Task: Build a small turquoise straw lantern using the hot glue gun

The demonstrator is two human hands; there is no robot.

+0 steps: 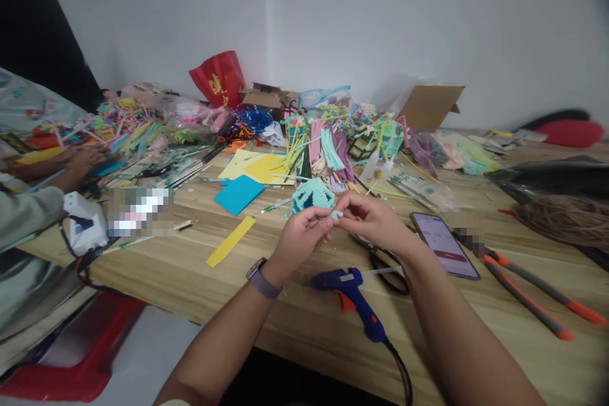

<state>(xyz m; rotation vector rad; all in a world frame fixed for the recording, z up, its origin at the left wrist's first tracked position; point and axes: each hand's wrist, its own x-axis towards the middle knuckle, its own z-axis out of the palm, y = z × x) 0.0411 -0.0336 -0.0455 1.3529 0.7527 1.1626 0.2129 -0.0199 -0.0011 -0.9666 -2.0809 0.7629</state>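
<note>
Both of my hands meet above the middle of the table, pinching a small mint-green fuzzy piece (336, 214), likely bent pipe cleaner. My left hand (307, 228) grips it from the left, and my right hand (368, 219) has thumb and fingertips closed on its other side. Just behind them sits a mint-green fuzzy openwork form (311, 193) with dark teal gaps, partly hidden by my fingers. Below my hands a blue hot glue gun (349, 282) with an orange trigger lies on its side. Black-handled scissors (387, 269) lie partly under my right forearm.
A phone (445, 244) and orange-grey handled pliers (528, 288) lie at right. Blue paper (239, 195) and a yellow strip (231, 241) lie at left. Bundled pipe cleaners (328, 146) pile along the back. Another person's hands (83, 158) work at far left, near a white device (85, 225).
</note>
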